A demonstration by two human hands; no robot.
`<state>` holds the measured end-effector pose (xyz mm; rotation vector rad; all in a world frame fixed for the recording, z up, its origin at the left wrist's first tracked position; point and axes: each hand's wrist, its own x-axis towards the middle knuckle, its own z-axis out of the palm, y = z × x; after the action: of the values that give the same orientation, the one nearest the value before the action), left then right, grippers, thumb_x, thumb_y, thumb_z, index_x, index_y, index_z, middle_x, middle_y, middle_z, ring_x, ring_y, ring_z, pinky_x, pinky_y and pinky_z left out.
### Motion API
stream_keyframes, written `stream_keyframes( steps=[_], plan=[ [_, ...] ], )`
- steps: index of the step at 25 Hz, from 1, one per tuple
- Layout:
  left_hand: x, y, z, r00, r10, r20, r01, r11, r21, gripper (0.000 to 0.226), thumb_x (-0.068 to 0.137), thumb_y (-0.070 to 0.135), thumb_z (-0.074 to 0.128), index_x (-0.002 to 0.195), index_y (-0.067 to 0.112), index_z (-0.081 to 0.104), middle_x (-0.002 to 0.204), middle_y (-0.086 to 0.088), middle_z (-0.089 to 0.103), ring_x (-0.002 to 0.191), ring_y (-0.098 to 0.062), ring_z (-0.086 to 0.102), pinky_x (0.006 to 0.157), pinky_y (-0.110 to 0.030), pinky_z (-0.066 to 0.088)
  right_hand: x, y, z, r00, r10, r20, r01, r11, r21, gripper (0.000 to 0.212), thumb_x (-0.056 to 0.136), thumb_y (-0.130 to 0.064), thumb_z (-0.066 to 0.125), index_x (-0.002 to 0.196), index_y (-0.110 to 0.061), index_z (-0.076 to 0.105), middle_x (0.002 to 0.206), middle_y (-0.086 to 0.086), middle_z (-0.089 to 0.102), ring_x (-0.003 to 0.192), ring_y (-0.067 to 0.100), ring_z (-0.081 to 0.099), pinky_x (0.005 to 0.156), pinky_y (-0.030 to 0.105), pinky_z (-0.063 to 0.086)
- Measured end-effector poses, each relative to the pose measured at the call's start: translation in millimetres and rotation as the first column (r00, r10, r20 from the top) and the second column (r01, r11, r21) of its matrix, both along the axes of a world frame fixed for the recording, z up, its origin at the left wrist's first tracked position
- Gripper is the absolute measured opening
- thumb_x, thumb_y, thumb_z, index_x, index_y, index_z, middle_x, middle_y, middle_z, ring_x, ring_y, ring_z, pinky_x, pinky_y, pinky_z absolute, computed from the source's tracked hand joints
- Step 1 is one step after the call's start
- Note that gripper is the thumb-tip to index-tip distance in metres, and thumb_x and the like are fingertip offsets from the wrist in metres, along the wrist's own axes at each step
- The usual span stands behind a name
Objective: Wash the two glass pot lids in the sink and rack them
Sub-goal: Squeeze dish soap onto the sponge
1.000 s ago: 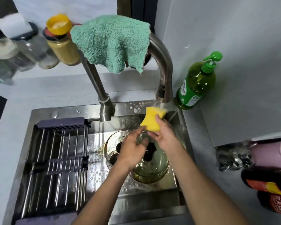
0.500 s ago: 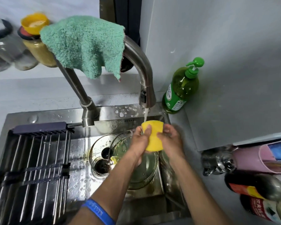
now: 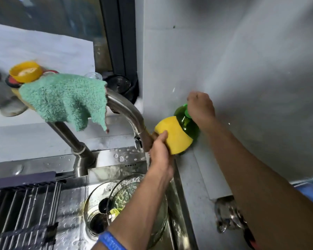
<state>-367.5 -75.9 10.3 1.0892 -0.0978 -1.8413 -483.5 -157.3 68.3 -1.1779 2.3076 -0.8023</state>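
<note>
A yellow sponge (image 3: pixel 173 135) is gripped in the left hand (image 3: pixel 159 152) and held up against the side of a green soap bottle (image 3: pixel 187 123) standing on the grey counter (image 3: pixel 202 177) at the sink's back right corner. The fingers are wrapped round the sponge's near edge, with the thumb across its face. The right hand (image 3: pixel 200 107) is curled over the top of the bottle; its pump head is covered by the fist, so only a sliver of green collar is seen beneath, and the fingers' exact hold cannot be made out. Much of the bottle's lower body is hidden behind the sponge.

Two glass pot lids (image 3: pixel 123 197) are seen lying overlapped in the wet steel sink (image 3: pixel 114 157), over the drain; their right portions are cut off by the left forearm, and their handles cannot be told apart from the dark drain opening. A dark drying rack (image 3: pixel 23 204) is laid across the sink's left side, partly out of frame. A teal cloth (image 3: pixel 63 100) is draped over the curved tap (image 3: pixel 126 112), concealing most of its arch. A blue wristband (image 3: pixel 112 240) is cropped at the lower edge. Jars (image 3: pixel 25 72) at the left and objects at the lower right are blurred beyond identification.
</note>
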Motion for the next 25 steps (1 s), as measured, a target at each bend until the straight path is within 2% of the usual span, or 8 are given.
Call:
stream_keyframes(
  steps=[4,8,13,16,18,21,22,25],
  plan=[
    [-21,-17,8,0.991,0.043,-0.124,-0.047,0.999,-0.024,0.045,0.106,0.039,0.041,0.148,0.022,0.046,0.142,-0.009,0.059,0.126,-0.031,0.059,0.101,-0.051,0.051,-15,6,-7,0.98,0.159,-0.12,-0.16,0.987,0.002,0.038,0.104,-0.026,0.032,0.111,-0.005,0.062,0.122,0.023,0.061,0.109,0.039,0.057,0.088,0.042,0.046],
    [-33,-28,23,0.995,0.033,-0.099,-0.038,0.998,-0.057,0.046,0.107,0.04,0.036,0.149,0.021,0.043,0.141,-0.01,0.06,0.128,-0.03,0.058,0.072,-0.03,0.054,-20,8,-14,0.959,0.249,-0.139,-0.253,0.967,-0.017,0.037,0.106,-0.031,0.029,0.108,-0.008,0.057,0.117,0.025,0.062,0.106,0.041,0.057,0.086,0.046,0.046],
    [-28,-25,31,0.999,0.007,-0.053,-0.01,0.998,-0.054,0.045,0.107,0.038,0.038,0.148,0.022,0.043,0.141,-0.01,0.06,0.128,-0.03,0.058,0.081,-0.035,0.05,-23,17,-27,0.926,0.306,-0.221,-0.311,0.95,0.015,0.027,0.106,-0.041,0.026,0.096,-0.022,0.042,0.111,0.021,0.062,0.103,0.042,0.057,0.077,0.044,0.04],
    [-21,-16,37,0.998,-0.043,0.052,0.046,0.998,-0.053,0.035,0.104,0.035,0.047,0.138,0.024,0.052,0.136,-0.011,0.062,0.122,-0.032,0.061,0.085,-0.041,0.053,-26,9,-21,0.938,0.333,-0.096,-0.328,0.942,0.068,0.034,0.107,-0.041,0.029,0.123,-0.018,0.049,0.131,0.018,0.057,0.122,0.039,0.052,0.096,0.043,0.041],
    [-13,4,38,0.994,-0.075,0.083,0.08,0.995,-0.055,0.025,0.103,0.032,0.052,0.125,0.024,0.059,0.133,-0.01,0.065,0.119,-0.031,0.062,0.088,-0.044,0.054,-19,29,-11,0.935,0.346,-0.075,-0.352,0.932,-0.089,0.045,0.107,-0.035,0.038,0.146,-0.014,0.041,0.15,0.015,0.044,0.139,0.031,0.04,0.113,0.038,0.032],
    [17,49,28,0.99,-0.117,0.078,0.12,0.992,-0.036,0.027,0.101,0.033,0.054,0.126,0.024,0.06,0.128,-0.007,0.069,0.104,-0.023,0.068,0.071,-0.031,0.056,15,119,-28,0.984,0.156,0.086,-0.101,0.889,-0.447,0.05,0.094,-0.038,0.057,0.142,-0.026,0.045,0.143,-0.005,0.052,0.13,0.01,0.05,0.104,0.026,0.041],
    [31,67,23,0.989,-0.124,0.078,0.128,0.991,-0.045,0.027,0.102,0.028,0.053,0.128,0.025,0.06,0.123,-0.005,0.072,0.097,-0.019,0.069,0.068,-0.029,0.057,30,150,-39,0.939,0.15,0.311,-0.012,0.915,-0.403,0.053,0.088,-0.036,0.064,0.138,-0.028,0.047,0.136,-0.009,0.058,0.121,0.006,0.057,0.095,0.023,0.047],
    [67,119,6,0.949,-0.198,0.244,0.231,0.966,-0.115,0.031,0.104,0.009,0.049,0.13,0.022,0.058,0.116,-0.003,0.073,0.094,-0.017,0.069,0.076,-0.034,0.059,84,207,-66,0.414,-0.019,0.91,0.071,0.997,-0.011,0.046,0.084,-0.024,0.075,0.127,-0.013,0.061,0.112,0.007,0.074,0.09,0.017,0.073,0.065,0.027,0.058]
  ],
)
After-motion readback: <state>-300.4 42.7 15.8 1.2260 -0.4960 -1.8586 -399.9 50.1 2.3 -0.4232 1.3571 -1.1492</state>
